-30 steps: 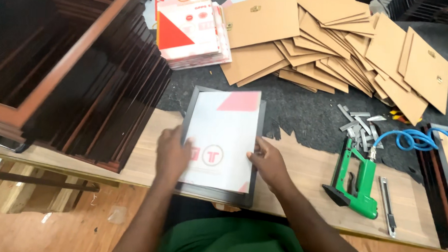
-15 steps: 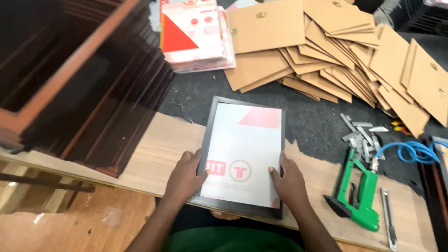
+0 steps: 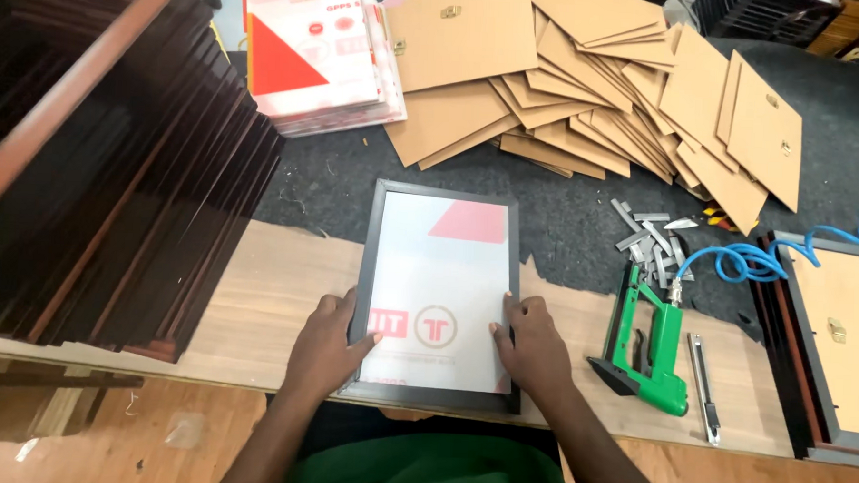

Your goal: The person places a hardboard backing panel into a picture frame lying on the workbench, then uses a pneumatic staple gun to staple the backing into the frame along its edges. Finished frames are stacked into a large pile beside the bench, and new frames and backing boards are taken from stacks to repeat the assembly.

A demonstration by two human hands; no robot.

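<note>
A dark grey picture frame [image 3: 447, 193] lies flat on the wooden bench edge, straight in front of me, with a white and red printed sheet [image 3: 442, 290] inside it. My left hand [image 3: 326, 347] rests on the frame's lower left side, thumb on the sheet. My right hand [image 3: 531, 345] presses on the lower right side, fingers spread over the frame's edge and the sheet. Both hands grip the frame's sides.
A green pneumatic stapler [image 3: 649, 349] with a blue coiled hose [image 3: 762, 258] lies right of the frame, beside a utility knife [image 3: 702, 384] and loose staple strips [image 3: 644, 235]. Brown backing boards [image 3: 597, 76] are heaped behind, next to a printed sheet stack [image 3: 317, 57]. Dark stacked frames [image 3: 117, 183] stand left; another frame [image 3: 826, 341] lies at right.
The frame has been turned from a slight tilt to lie straight. Both hands slid down from its middle to its lower sides.
</note>
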